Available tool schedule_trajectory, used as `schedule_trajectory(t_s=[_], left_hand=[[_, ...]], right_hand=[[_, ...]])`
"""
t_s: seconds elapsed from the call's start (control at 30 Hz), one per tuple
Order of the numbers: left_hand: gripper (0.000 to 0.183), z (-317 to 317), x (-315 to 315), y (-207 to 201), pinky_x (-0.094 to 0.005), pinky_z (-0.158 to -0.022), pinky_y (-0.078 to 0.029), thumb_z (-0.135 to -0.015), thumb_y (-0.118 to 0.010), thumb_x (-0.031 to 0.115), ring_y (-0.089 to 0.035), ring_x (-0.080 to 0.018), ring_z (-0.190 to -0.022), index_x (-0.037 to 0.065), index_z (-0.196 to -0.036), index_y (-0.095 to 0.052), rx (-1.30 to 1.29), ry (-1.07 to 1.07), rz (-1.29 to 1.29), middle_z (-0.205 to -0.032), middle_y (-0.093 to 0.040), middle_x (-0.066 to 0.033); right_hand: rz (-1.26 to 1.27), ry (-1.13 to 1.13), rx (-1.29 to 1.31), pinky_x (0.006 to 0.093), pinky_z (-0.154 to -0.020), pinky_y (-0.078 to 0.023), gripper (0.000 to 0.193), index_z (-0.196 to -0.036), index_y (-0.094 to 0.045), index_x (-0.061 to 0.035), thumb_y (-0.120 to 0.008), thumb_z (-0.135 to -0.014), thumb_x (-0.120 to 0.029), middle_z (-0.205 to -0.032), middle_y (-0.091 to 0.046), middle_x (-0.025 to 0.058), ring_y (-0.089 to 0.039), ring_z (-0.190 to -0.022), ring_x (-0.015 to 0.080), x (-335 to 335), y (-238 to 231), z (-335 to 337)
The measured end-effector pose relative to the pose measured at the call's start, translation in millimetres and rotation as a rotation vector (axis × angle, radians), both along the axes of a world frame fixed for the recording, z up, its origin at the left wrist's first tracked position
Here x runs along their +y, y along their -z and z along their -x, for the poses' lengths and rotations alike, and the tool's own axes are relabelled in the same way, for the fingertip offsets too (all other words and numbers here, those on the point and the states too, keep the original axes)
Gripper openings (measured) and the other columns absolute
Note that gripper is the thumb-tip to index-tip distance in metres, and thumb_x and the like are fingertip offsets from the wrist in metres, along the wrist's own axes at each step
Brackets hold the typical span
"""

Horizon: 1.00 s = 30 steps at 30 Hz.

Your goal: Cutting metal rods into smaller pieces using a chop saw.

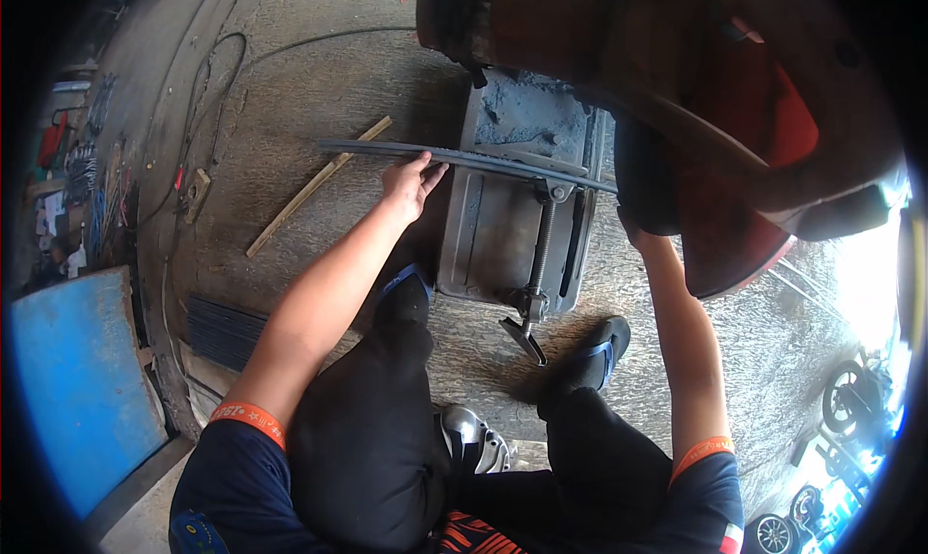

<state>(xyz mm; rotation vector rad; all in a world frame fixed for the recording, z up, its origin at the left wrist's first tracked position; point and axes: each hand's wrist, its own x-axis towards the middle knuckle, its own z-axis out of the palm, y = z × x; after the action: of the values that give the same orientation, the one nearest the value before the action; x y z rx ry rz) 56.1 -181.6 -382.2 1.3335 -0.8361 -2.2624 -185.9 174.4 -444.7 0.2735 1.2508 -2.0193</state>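
A cut-off saw's base (493, 254) stands on the floor before me, its vise screw (543, 245) and crank handle (524, 341) toward me. Several thin dark metal bars (483, 162) lie bunched across it, sticking out to the left. My left hand (411, 185) is closed on the bars left of the base, thumb on top. Raised over the right side, the large saw head with its red guard (720, 235) fills the upper right. My right hand (633, 229) reaches up behind that guard. Its fingers are hidden, so their grip does not show.
A wooden strip (319, 187) lies on the floor at left, near a dark cable (242, 46). More dark bars (224, 332) are stacked by my left arm. A blue panel (82, 390) stands far left. Between my feet is a shiny metal tool (466, 426); wheels (846, 396) show at right.
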Motion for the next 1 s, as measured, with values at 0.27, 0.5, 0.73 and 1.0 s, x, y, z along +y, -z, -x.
schedule_trajectory(t_s=[0.27,0.5,0.73,1.0], left_hand=[[0.015,-3.3,-2.1,-0.2,-0.0325,-0.079,-0.059,-0.086,-0.063,0.002,-0.063,-0.0243,-0.089,0.0,-0.098,-0.056,0.047,-0.006,-0.042,-0.098,-0.061,-0.0106],[0.015,3.2,0.8,-3.5,-0.0304,-0.075,-0.06,-0.084,-0.066,0.002,-0.064,-0.0239,-0.087,0.0,-0.096,-0.056,-0.045,-0.097,-0.015,-0.096,-0.062,-0.0109],[0.014,-0.4,-4.0,1.0,-0.0295,-0.078,-0.059,-0.083,-0.067,0.002,-0.063,-0.0228,-0.089,0.0,-0.093,-0.058,-0.013,-0.045,-0.033,-0.095,-0.062,-0.0101],[0.016,8.8,6.2,4.0,-0.0313,-0.083,-0.058,-0.085,-0.064,0.0,-0.061,-0.0214,-0.093,0.0,-0.098,-0.054,-0.011,-0.02,-0.039,-0.1,-0.059,-0.009]], right_hand=[[0.091,-0.047,-0.059,0.0248,-0.06,-0.046,0.015,-0.101,-0.061,-0.0147,-0.058,-0.091,-0.026,-0.089,-0.06,-0.0013,-0.054,-0.074,0.0136,14.3,15.8,6.8],[0.059,-0.053,-0.01,0.0238,-0.061,-0.046,0.018,-0.104,-0.06,-0.0143,-0.058,-0.091,-0.027,-0.091,-0.06,-0.0013,-0.054,-0.074,0.0125,14.4,15.0,7.1],[0.042,-0.032,0.037,0.0227,-0.061,-0.046,0.022,-0.107,-0.059,-0.0138,-0.058,-0.091,-0.029,-0.093,-0.06,-0.0012,-0.054,-0.075,0.0114,21.5,13.5,14.7],[0.028,-0.009,0.06,0.0215,-0.062,-0.045,0.026,-0.111,-0.059,-0.0132,-0.058,-0.091,-0.03,-0.096,-0.061,-0.0012,-0.054,-0.076,0.0101,31.8,17.1,5.0]])
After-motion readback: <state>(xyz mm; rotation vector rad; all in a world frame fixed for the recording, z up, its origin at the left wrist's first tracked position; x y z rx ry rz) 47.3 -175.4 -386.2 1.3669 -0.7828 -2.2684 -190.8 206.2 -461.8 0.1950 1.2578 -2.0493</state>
